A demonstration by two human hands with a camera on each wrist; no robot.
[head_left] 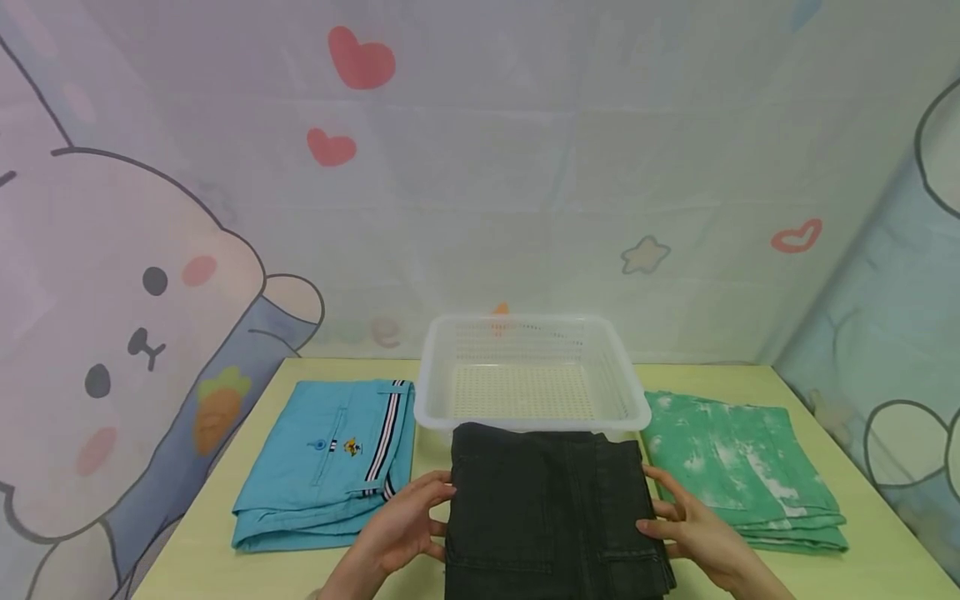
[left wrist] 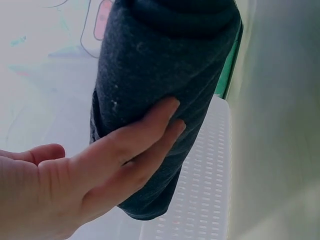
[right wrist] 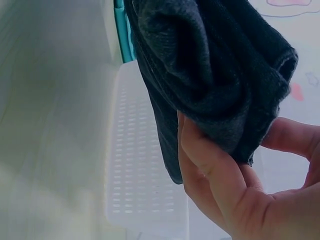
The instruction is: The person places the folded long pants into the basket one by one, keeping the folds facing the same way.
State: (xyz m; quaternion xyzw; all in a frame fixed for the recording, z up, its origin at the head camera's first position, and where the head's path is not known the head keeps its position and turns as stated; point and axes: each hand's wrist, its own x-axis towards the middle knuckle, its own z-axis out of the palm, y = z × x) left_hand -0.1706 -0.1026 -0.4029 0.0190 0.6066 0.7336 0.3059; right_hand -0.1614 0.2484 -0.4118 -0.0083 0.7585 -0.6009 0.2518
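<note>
Folded black trousers [head_left: 540,508] stand tilted up between the two hands, in front of the basket. My left hand [head_left: 397,525] grips their left side; in the left wrist view, two fingertips [left wrist: 172,107] lie against the dark cloth. My right hand [head_left: 701,529] holds the right side, with its thumb [right wrist: 292,136] at one face of the folded layers and its fingers round the other in the right wrist view. Behind the trousers sits a white perforated plastic basket [head_left: 427,375], with nothing lying in it. The lower end of the trousers runs out of the head view.
Folded blue trousers [head_left: 322,458] with a striped trim lie on the left of the pale yellow table [head_left: 202,521]. Folded green trousers [head_left: 735,467] with white blotches lie on the right. A printed cloth backdrop [head_left: 480,183] hangs behind the table.
</note>
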